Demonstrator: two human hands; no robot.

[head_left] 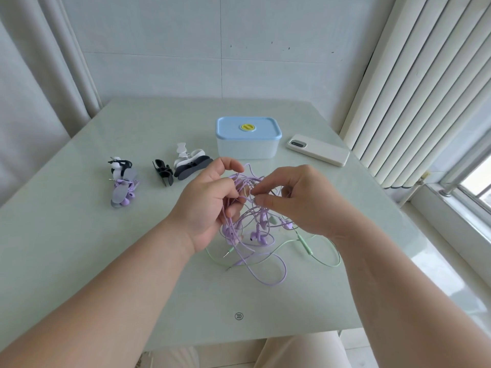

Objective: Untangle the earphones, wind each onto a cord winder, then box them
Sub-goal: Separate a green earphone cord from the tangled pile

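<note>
Behind, blue-lidded box (247,148), contents hidden; left hand (210,203) and right hand (300,197) both curled, pinching the tangled purple earphones (256,236).

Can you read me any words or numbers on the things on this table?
No words or numbers can be read.
Yellow sticker on the box lid: a mark, too blurred to read.
Round sign on the table: a curved symbol, no letters.
Phone: no writing shows.
</note>
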